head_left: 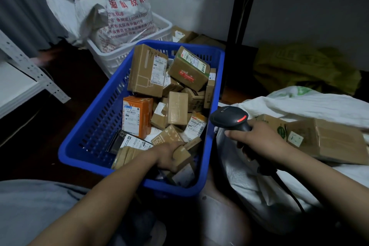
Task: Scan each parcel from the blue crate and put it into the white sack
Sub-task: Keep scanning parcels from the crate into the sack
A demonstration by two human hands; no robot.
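Observation:
A blue crate [95,126] in front of me is full of several cardboard parcels, among them an orange box [136,116] and a tall brown box [146,70]. My left hand [167,156] reaches into the crate's near right corner and grips a small brown parcel [182,155]. My right hand [259,142] holds a black barcode scanner [229,118] with a red light, just right of the crate. The white sack [311,106] lies open at the right with brown boxes [337,142] in it.
A white basket [111,60] holding a printed white bag [111,6] stands behind the crate. A white metal shelf [24,78] is at the left. A black stand [239,26] rises behind the crate, with a yellow-green bag [303,66] to its right.

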